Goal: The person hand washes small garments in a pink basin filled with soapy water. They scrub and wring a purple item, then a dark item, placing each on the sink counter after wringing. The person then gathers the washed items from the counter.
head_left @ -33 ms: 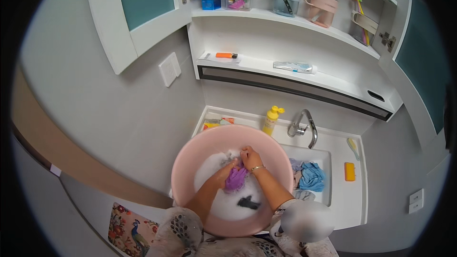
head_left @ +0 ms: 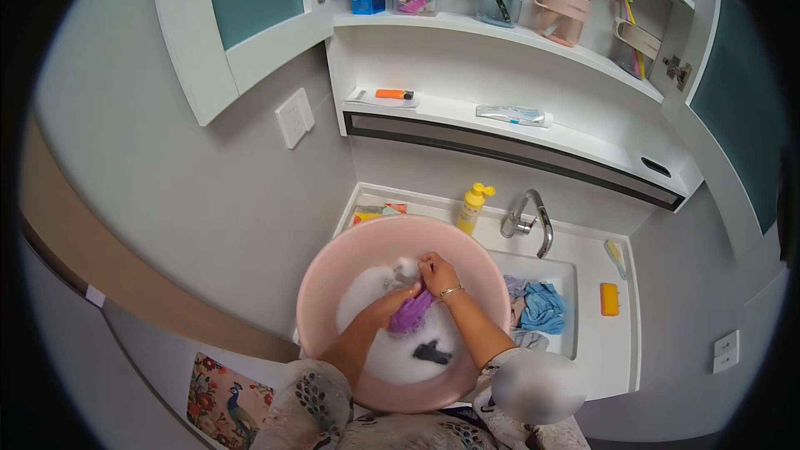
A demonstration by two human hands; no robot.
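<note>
A large pink basin (head_left: pixel 321 283) holds white, sudsy water. Over the suds, my hands come together on a wet purple cloth (head_left: pixel 410 315). My left hand (head_left: pixel 395 305) is closed around its upper left side. My right hand (head_left: pixel 439 276), with a bracelet at the wrist, has its fingers curled in at the cloth's upper end; that end is partly hidden between the hands. A small dark piece of fabric (head_left: pixel 432 352) floats in the foam, nearer to me and touched by neither hand.
Right of the basin, the sink (head_left: pixel 569 283) holds blue and grey clothes (head_left: pixel 543 308) below a faucet (head_left: pixel 533 217). A yellow bottle (head_left: pixel 472 208) stands behind the basin. An orange soap bar (head_left: pixel 610 299) and a brush (head_left: pixel 616 258) lie at the right. Open cabinet doors (head_left: pixel 229 58) hang overhead.
The whole view has shifted very slightly. Between my hands the purple cloth has changed shape a little, while both hands stay in nearly the same place.
</note>
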